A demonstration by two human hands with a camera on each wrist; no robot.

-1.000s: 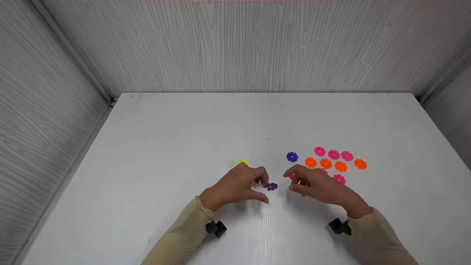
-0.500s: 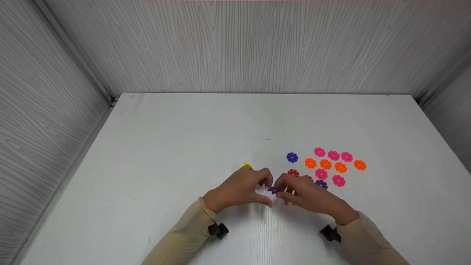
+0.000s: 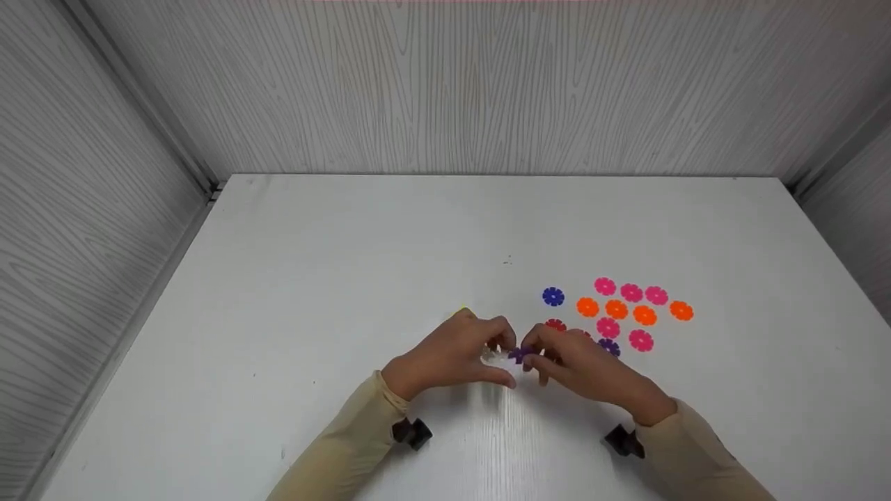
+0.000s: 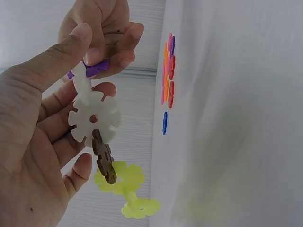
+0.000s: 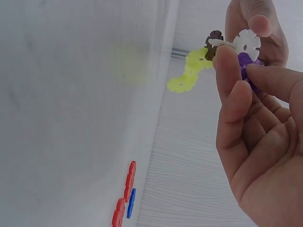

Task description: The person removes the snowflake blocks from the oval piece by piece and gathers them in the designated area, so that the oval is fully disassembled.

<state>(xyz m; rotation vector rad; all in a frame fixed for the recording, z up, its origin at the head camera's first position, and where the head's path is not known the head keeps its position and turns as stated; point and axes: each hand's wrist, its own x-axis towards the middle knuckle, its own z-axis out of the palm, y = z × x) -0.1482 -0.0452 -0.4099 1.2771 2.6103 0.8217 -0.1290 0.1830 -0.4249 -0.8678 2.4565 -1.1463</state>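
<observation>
My left hand (image 3: 449,355) grips a chain of slotted snowflake discs by its white end. In the left wrist view a white disc (image 4: 97,118) joins a brown disc (image 4: 104,157), then yellow discs (image 4: 120,178) hang at the far end. A second white disc, seen partly edge-on, meets a purple disc (image 4: 98,69). My right hand (image 3: 588,365) pinches that purple disc (image 5: 245,64) between thumb and forefinger, fingertips close to the left hand's. The head view shows the purple piece between both hands; most of the chain is hidden behind the left hand there.
Loose discs lie flat on the white table (image 3: 313,278) to the right: a blue one (image 3: 553,296), several pink (image 3: 632,292) and orange ones (image 3: 616,309), red ones (image 3: 555,325) partly behind the right hand, and a dark purple one (image 3: 609,347). Wood-grain panels (image 3: 445,90) enclose the table.
My right hand has come left from beside the red discs and now pinches the purple disc. The left hand has shifted slightly right with the chain. Over the last half second both barely move.
</observation>
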